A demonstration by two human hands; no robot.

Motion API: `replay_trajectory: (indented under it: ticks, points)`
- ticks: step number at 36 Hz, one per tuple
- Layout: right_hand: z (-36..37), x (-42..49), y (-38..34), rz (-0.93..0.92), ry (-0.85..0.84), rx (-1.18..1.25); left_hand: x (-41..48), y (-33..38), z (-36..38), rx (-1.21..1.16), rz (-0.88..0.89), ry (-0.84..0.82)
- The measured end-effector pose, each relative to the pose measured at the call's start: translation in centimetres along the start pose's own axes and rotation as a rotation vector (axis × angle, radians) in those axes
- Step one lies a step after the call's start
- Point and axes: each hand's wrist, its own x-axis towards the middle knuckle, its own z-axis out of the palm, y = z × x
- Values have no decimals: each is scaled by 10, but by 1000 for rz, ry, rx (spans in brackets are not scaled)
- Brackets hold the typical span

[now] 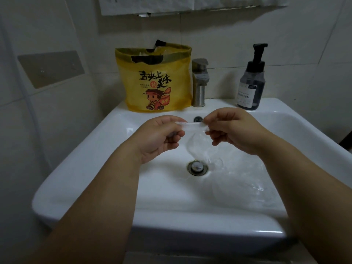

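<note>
- pinching the clear bag (198,145) by its top strip: left hand (160,136) at the 9 o'clock end; right hand (234,130) at the 3 o'clock end
- hanging above the sink (95,168), just over the drain (197,168)
- behind, at 11 o'clock, yellow bag (156,82); at 12, tap (200,82); at 1, soap bottle (251,80)

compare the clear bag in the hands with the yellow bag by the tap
The clear bag is see-through and plain; the yellow bag is tinted, with black characters and a cartoon figure. The clear bag hangs limp over the sink, its top pinched by the left hand and right hand; the yellow bag stands untouched on the ledge beside the tap. Both look like thin plastic.
</note>
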Motion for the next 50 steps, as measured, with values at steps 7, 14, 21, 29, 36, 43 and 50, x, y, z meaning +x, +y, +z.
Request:
replay_trajectory:
  ticks: [7, 14, 21, 29, 36, 43, 50]
  points:
    - [6, 0, 3, -46, 15, -231, 2, 1, 0, -49, -24, 39]
    - [8, 0, 5, -140, 108, -286, 1, 1, 1, -59, -25, 12]
    - [9, 2, 6, -110, 129, -230, 1, 0, 1, -29, -23, 3]
    - [6, 4, 5, 19, 113, 74, 1, 0, 0, -17, -3, -22]
    - [2, 0, -1, 143, -13, 80, 3, -4, -2, 147, 34, 9]
    - [0, 2, 2, 127, 19, 62, 6, -10, -2, 298, 97, 57]
    - [0, 2, 2, 95, 38, 18, 2, -4, 1, 160, 69, 6]
